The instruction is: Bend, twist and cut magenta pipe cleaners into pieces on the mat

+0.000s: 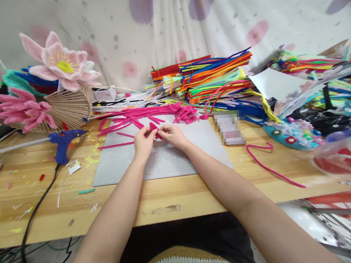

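Over the grey mat (pixel 172 164), my left hand (pixel 145 142) and my right hand (pixel 172 135) meet, both closed on one small magenta pipe cleaner piece (pixel 153 127). It looks bent into a little petal-like shape; the fingers cover part of it. Just beyond my hands, straight magenta pipe cleaners (pixel 131 114) lie across the mat's far edge. To their right is a pile of shaped magenta pipe cleaner pieces (pixel 184 113). A few short magenta lengths rest left of my left hand, on and beside the mat.
Left stands a blue glue gun (pixel 61 144) with a black cord, near pink fuzzy flowers (pixel 63 65). Bundled coloured pipe cleaners (pixel 216 77) are stacked at the back. Right of the mat lie a phone (pixel 229 129), a bent magenta pipe cleaner (pixel 276 172) and a flower-decorated blue piece (pixel 294 134).
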Motion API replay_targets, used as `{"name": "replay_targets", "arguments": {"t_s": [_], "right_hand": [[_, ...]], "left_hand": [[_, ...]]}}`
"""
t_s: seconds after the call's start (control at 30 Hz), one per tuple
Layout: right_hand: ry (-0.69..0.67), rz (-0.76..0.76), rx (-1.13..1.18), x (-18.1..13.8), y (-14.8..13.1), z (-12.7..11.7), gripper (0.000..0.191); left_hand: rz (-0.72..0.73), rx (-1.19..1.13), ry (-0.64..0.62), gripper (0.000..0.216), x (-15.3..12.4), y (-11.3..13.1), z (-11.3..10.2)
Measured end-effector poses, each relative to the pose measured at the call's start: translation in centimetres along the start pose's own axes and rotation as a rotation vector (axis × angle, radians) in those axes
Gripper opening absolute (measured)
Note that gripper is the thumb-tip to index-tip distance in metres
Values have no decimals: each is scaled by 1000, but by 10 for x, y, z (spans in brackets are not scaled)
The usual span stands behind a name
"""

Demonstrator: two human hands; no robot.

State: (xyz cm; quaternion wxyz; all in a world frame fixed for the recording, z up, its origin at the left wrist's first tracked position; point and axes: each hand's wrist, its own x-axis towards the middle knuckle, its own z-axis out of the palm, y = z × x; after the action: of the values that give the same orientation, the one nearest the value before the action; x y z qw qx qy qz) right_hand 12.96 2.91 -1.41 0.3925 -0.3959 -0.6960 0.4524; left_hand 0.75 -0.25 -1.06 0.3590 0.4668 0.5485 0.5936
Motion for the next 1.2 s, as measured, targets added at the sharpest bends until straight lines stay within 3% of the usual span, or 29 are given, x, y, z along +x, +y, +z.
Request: {"name": "replay_targets", "arguments": {"t_s": [0.17, 0.27, 0.43, 0.53, 0.73, 0.87, 1.07, 1.2], "right_hand": [[132, -40, -150, -1, -1, 4, 17], [87, -10, -109, 0, 0, 4, 18], [-50, 28, 36, 1, 4, 0, 25], [-29, 40, -6, 0, 5, 1, 24], [165, -81, -301, -2, 2, 6, 21], [128, -87, -324, -2, 1, 6, 23], [42, -79, -276, -2, 2, 6, 30], [75, -130, -348, -4, 1, 6, 31]], "left_hand": [[60, 115, 77, 14, -1, -4, -2], [53, 102, 104, 15, -1, -5, -2], [-37, -57, -39, 16, 0, 1, -2], [-25, -38, -28, 14, -1, 2, -1], [21, 127, 92, 10, -2, -5, -1], [39, 161, 110, 9, -1, -4, -1], [-84, -104, -23, 23, -1, 3, 0], [-30, -33, 13, 22, 0, 1, 0]]}}
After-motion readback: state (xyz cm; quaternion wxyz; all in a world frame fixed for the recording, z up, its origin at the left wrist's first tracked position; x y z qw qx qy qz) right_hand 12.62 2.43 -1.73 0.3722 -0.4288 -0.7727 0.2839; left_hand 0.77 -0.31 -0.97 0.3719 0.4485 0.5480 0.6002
